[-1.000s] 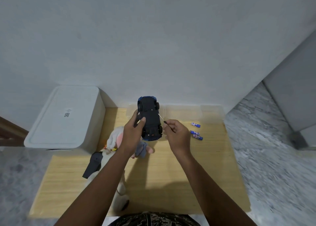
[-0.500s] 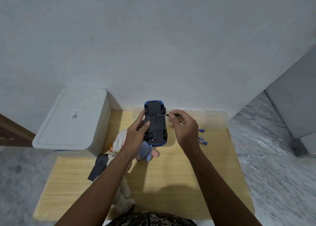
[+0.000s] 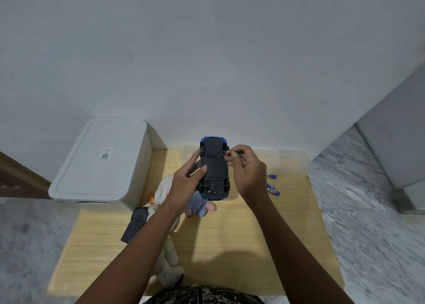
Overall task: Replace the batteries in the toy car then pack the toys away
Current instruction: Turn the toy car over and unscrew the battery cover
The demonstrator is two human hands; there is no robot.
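Note:
My left hand (image 3: 186,181) grips a blue toy car (image 3: 214,168) held upside down above the wooden table (image 3: 241,230), its dark underside facing me. My right hand (image 3: 245,169) pinches a small screwdriver (image 3: 230,153) whose thin tip touches the car's underside near the front axle. Three blue-and-white batteries (image 3: 272,185) lie on the table to the right of my right hand. A plush toy (image 3: 200,206) in white, blue and pink lies under my left forearm, partly hidden. A dark remote control (image 3: 135,226) rests at the table's left side.
A white lidded storage box (image 3: 101,158) stands at the back left, against the wall. A transparent lid or tray (image 3: 287,158) lies at the table's far edge. Marble-patterned floor surrounds the low table. A grey cabinet (image 3: 395,142) stands at the right.
The car has been lifted and turned flatter toward me. My right hand swung the screwdriver from pointing away to laying its tip onto the car's underside. The camera view tilted slightly.

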